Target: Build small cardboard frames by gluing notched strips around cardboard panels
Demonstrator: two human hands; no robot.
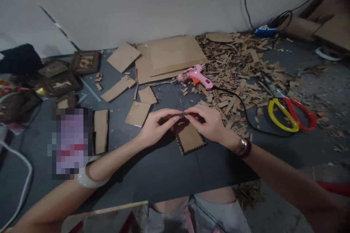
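**Q: What is listed at the fingertips?**
A: A narrow strip of corrugated cardboard [175,115], dark along its edge, is pinched at centre frame. It is gripped by the curled, closed fingers [177,112] of the left hand [157,128] and the right hand [206,123], their tips meeting on it. The strip's long axis is held across the frame, left to right.

**Q: What is entered next to the fingers?**
A: A cardboard panel [188,137] with a dark beaded border is laid just below the fingers, on the side toward the wearer. Its upper end is overlapped by both hands. Its long axis is tilted from upper left to lower right, and the right hand is judged slightly the nearer.

**Q: What is recorded on the wrists?**
A: A white bangle [91,178] is worn on the left, a metal band with a dark beaded bracelet [243,148] on the right.

**Q: What is catalogued farther out?**
A: All of it is laid on a dark tabletop [175,178]. A pink glue gun [196,76] is placed above the hands, and red-and-yellow scissors [290,114] at right. A heap of cardboard scraps [235,69] is spread at upper right, and cardboard sheets [169,56] at upper centre. Dark patterned frames [84,62] are stacked at upper left. A pixelated object [71,142] at left cannot be identified.
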